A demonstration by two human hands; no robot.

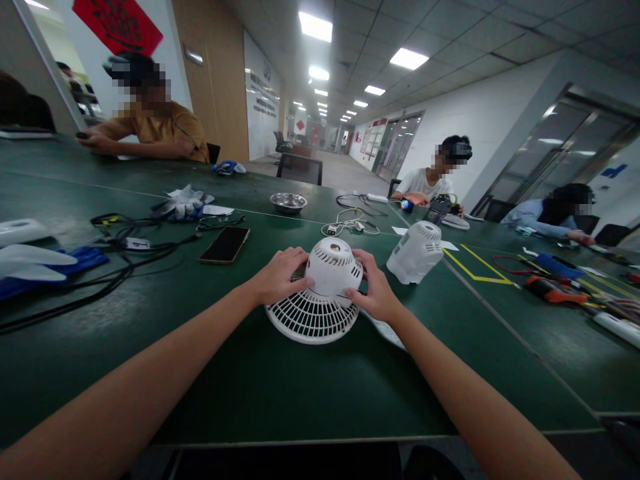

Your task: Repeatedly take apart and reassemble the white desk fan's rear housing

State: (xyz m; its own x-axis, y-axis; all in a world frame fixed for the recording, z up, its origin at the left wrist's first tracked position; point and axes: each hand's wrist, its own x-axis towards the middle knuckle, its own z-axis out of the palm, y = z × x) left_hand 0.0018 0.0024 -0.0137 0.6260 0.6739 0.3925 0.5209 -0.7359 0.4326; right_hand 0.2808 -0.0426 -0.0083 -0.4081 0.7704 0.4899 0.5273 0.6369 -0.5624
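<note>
A white fan motor housing (334, 275) with slotted vents sits over a round white fan grille (314, 323) lying on the green table. My left hand (283, 276) grips the housing's left side, its thumb along the lower edge. On the opposite side my right hand (376, 288) holds it, thumb at the front and fingers partly hidden behind. A thin seam line shows low on the housing. Partly covered by my right wrist, a curved white piece (389, 331) rests on the table. To the right stands a white plastic housing (416, 253) with a vented top.
Left of my hands lie a phone (225, 245), black cables (131, 257) and work gloves (184, 203). Ahead are a metal bowl (289, 203) and a white cable (353, 225). A multimeter (554, 291) lies right. Several people sit around the table.
</note>
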